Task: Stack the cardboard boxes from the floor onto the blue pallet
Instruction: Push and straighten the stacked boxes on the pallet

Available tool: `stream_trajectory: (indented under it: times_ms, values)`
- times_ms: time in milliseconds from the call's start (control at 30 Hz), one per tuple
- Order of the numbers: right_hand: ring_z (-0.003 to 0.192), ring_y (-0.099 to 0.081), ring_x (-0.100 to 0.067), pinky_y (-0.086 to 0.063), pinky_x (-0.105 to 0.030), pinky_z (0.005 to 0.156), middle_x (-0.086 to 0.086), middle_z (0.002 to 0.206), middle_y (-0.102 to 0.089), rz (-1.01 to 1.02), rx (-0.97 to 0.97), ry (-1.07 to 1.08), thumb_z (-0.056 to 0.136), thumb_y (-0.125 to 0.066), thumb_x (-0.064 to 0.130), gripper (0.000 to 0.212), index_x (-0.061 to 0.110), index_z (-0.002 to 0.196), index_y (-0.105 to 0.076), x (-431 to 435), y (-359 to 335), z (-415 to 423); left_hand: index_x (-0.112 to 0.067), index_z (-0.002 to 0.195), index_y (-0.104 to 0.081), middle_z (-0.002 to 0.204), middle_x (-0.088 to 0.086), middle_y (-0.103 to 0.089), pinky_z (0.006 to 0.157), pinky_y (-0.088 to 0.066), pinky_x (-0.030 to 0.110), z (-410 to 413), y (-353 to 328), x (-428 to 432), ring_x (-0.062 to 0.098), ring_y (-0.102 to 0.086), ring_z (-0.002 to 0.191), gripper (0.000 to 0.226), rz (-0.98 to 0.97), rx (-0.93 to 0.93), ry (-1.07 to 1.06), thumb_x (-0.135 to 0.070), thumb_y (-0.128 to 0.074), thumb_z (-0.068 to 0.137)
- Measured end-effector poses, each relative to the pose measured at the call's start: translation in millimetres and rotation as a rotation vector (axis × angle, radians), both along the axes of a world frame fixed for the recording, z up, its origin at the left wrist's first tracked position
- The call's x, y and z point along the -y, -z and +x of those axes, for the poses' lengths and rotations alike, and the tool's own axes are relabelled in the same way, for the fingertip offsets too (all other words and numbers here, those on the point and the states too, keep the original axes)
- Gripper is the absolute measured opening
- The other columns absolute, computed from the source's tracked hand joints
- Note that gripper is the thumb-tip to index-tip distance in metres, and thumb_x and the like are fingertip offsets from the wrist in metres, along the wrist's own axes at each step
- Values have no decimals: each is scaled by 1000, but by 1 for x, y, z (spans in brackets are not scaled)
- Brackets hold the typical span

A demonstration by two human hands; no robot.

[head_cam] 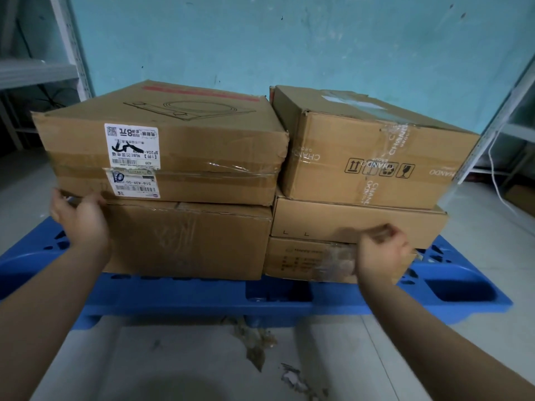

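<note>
Two stacks of cardboard boxes stand on the blue pallet [289,302]. In the left stack, a labelled box [185,157] lies on a plain taped box [188,241]. In the right stack, a CHANDO box [367,157] rests on a flat box [333,218], with another flat box [304,259] under that. My left hand [79,218] grips the labelled box's lower left edge, fingers tucked into the seam beneath it. My right hand [382,253] is blurred. Its fingers are curled against the seam between the two flat boxes.
Grey metal shelving [34,73] stands at the left, and more shelving [509,123] with a hanging white cord at the right. A teal wall [289,39] is right behind the boxes. Scraps of torn cardboard [257,342] litter the pale floor in front of the pallet.
</note>
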State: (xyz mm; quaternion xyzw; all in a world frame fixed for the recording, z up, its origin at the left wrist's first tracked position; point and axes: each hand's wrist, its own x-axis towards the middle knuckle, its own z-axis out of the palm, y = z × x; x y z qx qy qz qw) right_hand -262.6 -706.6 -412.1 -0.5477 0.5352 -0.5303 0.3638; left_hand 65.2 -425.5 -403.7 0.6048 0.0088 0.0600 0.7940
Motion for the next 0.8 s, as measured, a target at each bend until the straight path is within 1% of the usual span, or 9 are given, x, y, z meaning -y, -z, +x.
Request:
stream_trajectory:
  times_ms: [67,133,200,233,333,400,467,633,800]
  values:
    - [122,-48,-31,-37,-30,92,-11,147,-33,-51,80,116,84,-56,11,63,11,144,-36,30,-30,-19,-24,148,-31,147,4,-40,106,-41,40,7,-2,0,23,-47,128,77,-45,21,-3,-20,-47,73]
    - [129,-45,-25,-31,-21,92,-8,153,-33,-46,182,141,88,-52,16,67,15,150,-27,61,-57,-40,-28,146,-34,144,9,-44,103,-44,47,20,-9,3,31,-52,124,74,-84,40,-12,-25,-46,73]
    - [135,-39,-21,-30,-26,103,-3,155,-32,23,212,50,90,-49,20,69,21,153,-22,84,-72,-58,-27,142,-38,144,15,-43,103,-42,53,30,-14,8,37,-49,126,71,-84,26,-34,-30,-45,72]
    - [134,-39,-20,-30,-32,108,-2,153,-34,44,199,-36,89,-49,20,69,23,153,-22,91,-74,-63,-26,143,-38,145,14,-43,106,-40,51,31,-15,10,35,-47,128,70,-86,16,-51,-32,-44,73]
    - [116,-48,-20,-37,-35,99,-3,130,-52,30,120,-226,82,-49,19,64,19,145,-37,93,-73,-62,-25,146,-36,147,2,-43,110,-37,39,28,-13,12,22,-45,132,68,-77,35,-91,-34,-40,78]
    - [111,-51,-19,-39,-34,96,-2,124,-56,8,128,-238,83,-50,17,57,20,139,-41,91,-67,-59,-28,148,-32,149,-2,-40,110,-36,40,26,-12,13,20,-43,133,70,-58,27,-62,-34,-41,78]
    - [113,-51,-20,-39,-36,99,-3,127,-55,3,153,-228,85,-52,17,55,21,139,-41,91,-62,-58,-28,150,-26,151,-1,-36,112,-33,40,23,-12,13,20,-40,135,75,-14,26,-29,-32,-43,77]
    - [115,-52,-25,-41,-48,101,-2,120,-56,28,154,-252,84,-57,21,53,22,134,-42,99,-51,-65,-28,151,-23,153,3,-34,115,-28,45,4,-11,13,24,-35,138,75,61,68,23,-23,-49,80]
    - [118,-53,-28,-41,-54,102,-5,130,-56,44,152,-267,80,-61,25,59,27,136,-42,103,-43,-60,-29,153,-17,154,3,-29,115,-26,47,-5,-16,11,26,-31,139,77,50,63,27,-15,-50,85]
